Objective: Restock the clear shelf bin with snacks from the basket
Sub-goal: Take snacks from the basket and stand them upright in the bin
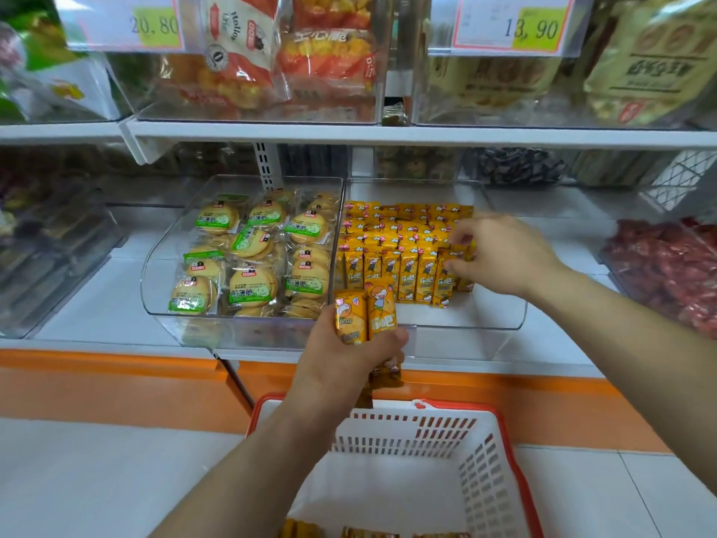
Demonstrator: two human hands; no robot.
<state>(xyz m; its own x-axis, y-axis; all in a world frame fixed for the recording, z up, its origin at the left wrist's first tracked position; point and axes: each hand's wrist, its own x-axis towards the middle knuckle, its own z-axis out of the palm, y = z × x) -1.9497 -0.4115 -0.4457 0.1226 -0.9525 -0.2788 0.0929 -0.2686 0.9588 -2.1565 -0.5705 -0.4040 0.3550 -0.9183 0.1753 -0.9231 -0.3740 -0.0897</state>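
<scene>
Left hand [341, 355] grips yellow snack packs [364, 314]; right hand [500, 254] pinches pack [463, 252] in clear bin [500, 324].

White shelving across the whole view. Upper shelf board [426, 134] running edge to edge, a slotted upright [267, 165] below it, near the middle. Lower shelf [97, 304] white as well, its front edge sitting above an orange plinth [97, 382]. Beneath the plinth, pale floor tiles [97, 479], thin grout lines at the right. Left price card [124, 25] and right price card [512, 25] clipped high up. At the far right, perhaps white wire mesh [683, 176], blurred. Soft, even light throughout.
</scene>
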